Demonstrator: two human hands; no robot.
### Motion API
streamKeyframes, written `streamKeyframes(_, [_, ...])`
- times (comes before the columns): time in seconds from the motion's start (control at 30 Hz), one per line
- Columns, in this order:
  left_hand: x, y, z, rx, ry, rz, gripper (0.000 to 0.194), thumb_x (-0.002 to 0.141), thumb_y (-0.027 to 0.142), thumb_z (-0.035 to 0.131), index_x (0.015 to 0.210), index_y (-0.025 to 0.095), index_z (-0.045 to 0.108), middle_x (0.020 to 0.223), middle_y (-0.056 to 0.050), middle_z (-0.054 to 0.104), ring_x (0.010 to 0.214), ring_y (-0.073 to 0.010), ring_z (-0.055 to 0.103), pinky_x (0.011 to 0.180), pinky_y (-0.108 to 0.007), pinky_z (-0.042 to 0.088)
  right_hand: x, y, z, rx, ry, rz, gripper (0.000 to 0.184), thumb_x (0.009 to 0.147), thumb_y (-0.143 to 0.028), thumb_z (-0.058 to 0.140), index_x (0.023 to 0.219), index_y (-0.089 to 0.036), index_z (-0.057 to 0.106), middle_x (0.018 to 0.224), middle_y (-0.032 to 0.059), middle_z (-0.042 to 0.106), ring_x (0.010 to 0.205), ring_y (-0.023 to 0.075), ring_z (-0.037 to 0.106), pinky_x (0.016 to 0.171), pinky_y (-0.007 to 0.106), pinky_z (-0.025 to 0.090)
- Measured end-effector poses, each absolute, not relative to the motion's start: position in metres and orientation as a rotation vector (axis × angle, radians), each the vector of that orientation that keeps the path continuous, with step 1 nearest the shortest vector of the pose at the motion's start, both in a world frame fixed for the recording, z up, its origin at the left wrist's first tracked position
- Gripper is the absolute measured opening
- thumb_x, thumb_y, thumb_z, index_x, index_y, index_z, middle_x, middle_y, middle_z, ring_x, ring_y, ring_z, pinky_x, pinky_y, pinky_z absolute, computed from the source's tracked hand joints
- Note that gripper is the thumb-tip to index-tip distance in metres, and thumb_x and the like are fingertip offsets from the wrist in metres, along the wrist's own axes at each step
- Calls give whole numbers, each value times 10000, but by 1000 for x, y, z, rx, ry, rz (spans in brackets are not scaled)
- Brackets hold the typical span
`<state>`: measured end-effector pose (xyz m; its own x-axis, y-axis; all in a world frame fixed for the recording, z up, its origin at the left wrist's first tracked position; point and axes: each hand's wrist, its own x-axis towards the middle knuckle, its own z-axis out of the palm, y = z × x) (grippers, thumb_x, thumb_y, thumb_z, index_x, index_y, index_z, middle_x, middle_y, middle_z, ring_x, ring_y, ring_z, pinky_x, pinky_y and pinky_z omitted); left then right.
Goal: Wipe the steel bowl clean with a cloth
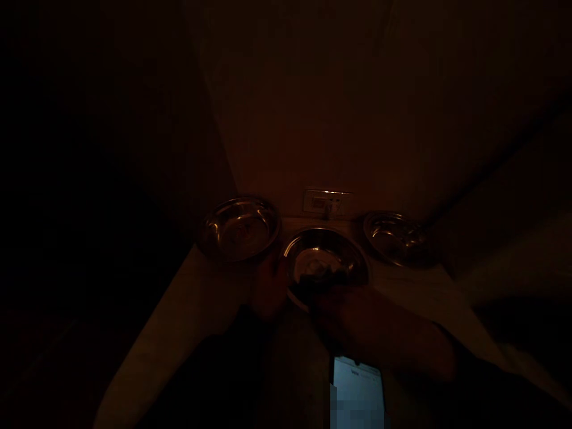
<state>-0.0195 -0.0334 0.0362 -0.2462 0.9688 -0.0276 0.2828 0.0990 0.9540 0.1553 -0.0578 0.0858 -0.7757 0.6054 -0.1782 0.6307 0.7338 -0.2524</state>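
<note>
Reaching over the near rim of the middle dish (315, 265), your right hand (346, 307) holds its fingers bent down into the dish, dark against the shiny metal. You cannot tell from this view whether they pinch anything or are merely curled (the light is very dim). Your left hand (268, 286) is at the dish's left side, close to the rim; whether its fingers touch the metal or are spread is lost in shadow.

The middle dish sits on the pale worktop (179, 325), between and slightly nearer to you than the left dish (241, 232) and the right dish (395, 241), both round and shiny too. Something paler shows inside the middle one, too faint to name. Behind it, a socket plate (318, 204) is set in the wall (322, 131). Below your right forearm, a phone (357, 393) glows bluish-white.
</note>
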Motion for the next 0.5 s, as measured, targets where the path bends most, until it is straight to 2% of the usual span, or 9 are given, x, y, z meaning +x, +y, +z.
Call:
streamKeyframes(0.1, [-18, -35, 36, 1265, 1634, 1208, 414, 898, 219, 430, 1272, 83, 543, 1298, -133, 570, 1218, -219, 522, 1052, -346, 378, 150, -59, 84, 1043, 2847, -421, 324, 970, -336, 325, 1002, -173, 603, 899, 81, 677, 776, 185, 625, 648, 289, 423])
streamKeyframes(0.27, [-14, -38, 36, 1260, 1673, 1163, 420, 901, 191, 418, 1288, 73, 527, 1349, -136, 517, 1261, -212, 481, 1077, -327, 346, 130, -63, 72, 1155, 2920, -367, 336, 976, -329, 310, 1153, -163, 543, 1007, 108, 660, 928, 221, 610, 717, 318, 460])
streamKeyframes(0.33, [-15, -36, 37, 1258, 1672, 1130, 435, 902, 200, 419, 1306, 65, 505, 1352, -137, 512, 1263, -215, 479, 1078, -337, 345, 134, -63, 72, 1143, 2908, -362, 336, 970, -337, 320, 1136, -164, 555, 990, 108, 665, 906, 224, 615, 698, 321, 462])
streamKeyframes(0.5, [-20, -34, 38, 1296, 1625, 1087, 444, 902, 237, 431, 1298, 54, 508, 1341, -145, 521, 1235, -222, 507, 1055, -349, 371, 160, -61, 87, 1067, 2792, -465, 310, 950, -344, 378, 950, -167, 633, 858, 84, 679, 744, 178, 632, 638, 282, 436])
